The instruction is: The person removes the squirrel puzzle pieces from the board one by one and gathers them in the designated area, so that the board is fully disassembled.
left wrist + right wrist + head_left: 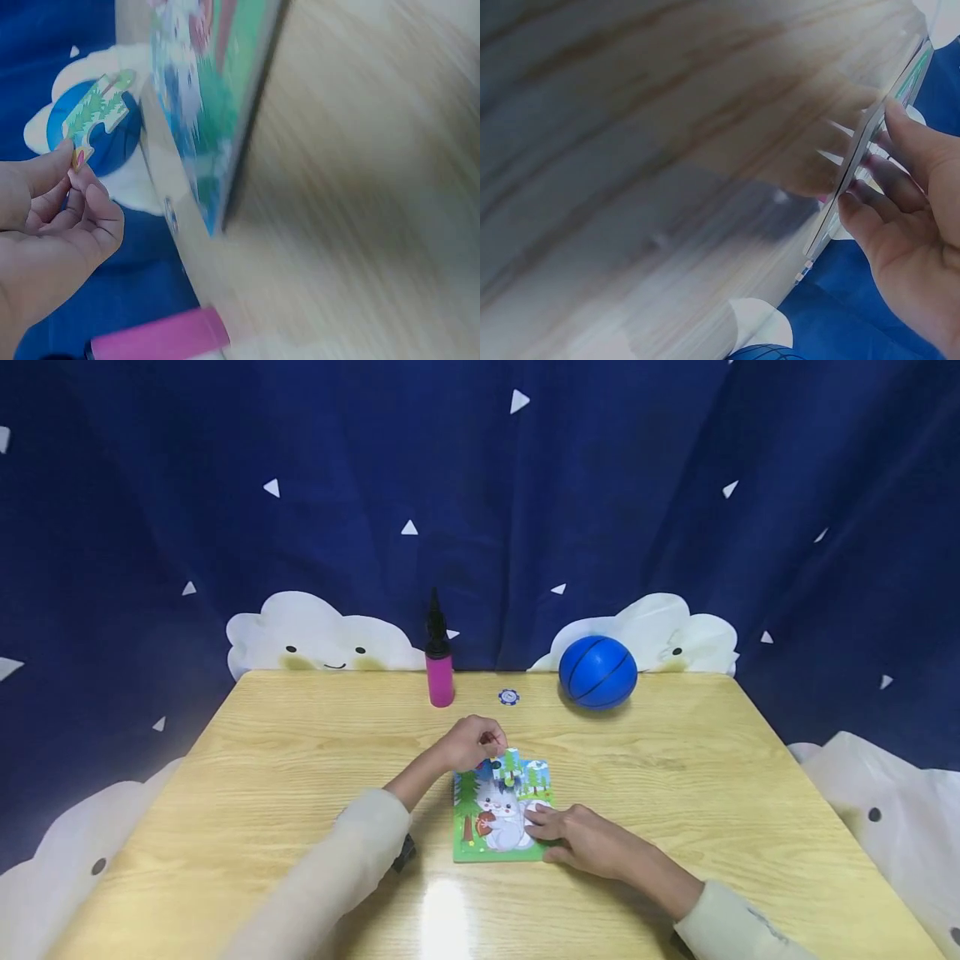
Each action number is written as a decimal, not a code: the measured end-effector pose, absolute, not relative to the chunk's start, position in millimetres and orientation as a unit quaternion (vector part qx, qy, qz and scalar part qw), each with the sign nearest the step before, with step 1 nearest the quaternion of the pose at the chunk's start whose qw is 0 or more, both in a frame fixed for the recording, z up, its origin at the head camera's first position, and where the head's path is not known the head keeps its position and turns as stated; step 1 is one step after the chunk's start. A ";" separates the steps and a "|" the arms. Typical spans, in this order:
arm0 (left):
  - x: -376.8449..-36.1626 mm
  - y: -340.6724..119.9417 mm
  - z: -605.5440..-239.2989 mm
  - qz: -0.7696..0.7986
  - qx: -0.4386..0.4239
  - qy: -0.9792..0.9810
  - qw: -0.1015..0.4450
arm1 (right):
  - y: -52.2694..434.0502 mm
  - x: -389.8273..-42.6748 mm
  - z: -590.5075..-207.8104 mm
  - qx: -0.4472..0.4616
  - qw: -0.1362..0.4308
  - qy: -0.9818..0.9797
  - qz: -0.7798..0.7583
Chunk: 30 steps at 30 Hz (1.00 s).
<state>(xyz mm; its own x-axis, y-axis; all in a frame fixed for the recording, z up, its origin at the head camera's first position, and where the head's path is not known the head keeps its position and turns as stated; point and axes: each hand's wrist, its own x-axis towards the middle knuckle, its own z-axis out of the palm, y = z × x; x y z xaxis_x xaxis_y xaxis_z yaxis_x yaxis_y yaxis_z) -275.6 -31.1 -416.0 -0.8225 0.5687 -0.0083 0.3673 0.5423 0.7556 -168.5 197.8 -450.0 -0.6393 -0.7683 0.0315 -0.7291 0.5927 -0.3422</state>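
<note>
Two arms in pale sleeves reach forward. The left hand [472,743] is raised slightly, fingertips [79,169] pinched together. The right hand [581,839] lies flat, palm down, fingers extended.

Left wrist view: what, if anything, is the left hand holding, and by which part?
A loose puzzle piece, pinched at its lower end by the left hand's fingers. The right hand only rests on the puzzle board.

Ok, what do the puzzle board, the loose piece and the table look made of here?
Puzzle board: seemingly thick card or thin wood, printed, with a green edge. Puzzle piece, pinched by the left hand: flat, stiff, printed, likely the same stuff. Table: pale wood grain with a shiny glare patch, so varnished wood or laminate. The right hand rests on the board.
</note>
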 end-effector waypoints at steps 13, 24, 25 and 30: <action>-276.1 -102.4 -408.7 0.359 0.273 0.878 0.161 | 198.2 -169.0 -451.8 -0.419 0.062 0.890 -0.167; -286.2 -153.6 -421.9 0.351 0.217 0.887 0.205 | 197.4 -168.4 -450.7 -0.417 0.058 0.891 -0.168; -286.8 -154.9 -422.8 0.354 0.210 0.888 0.203 | 197.4 -168.5 -450.7 -0.416 0.058 0.892 -0.167; -288.9 -156.7 -429.9 0.361 0.188 0.894 0.188 | 196.8 -168.2 -450.9 -0.413 0.065 0.893 -0.166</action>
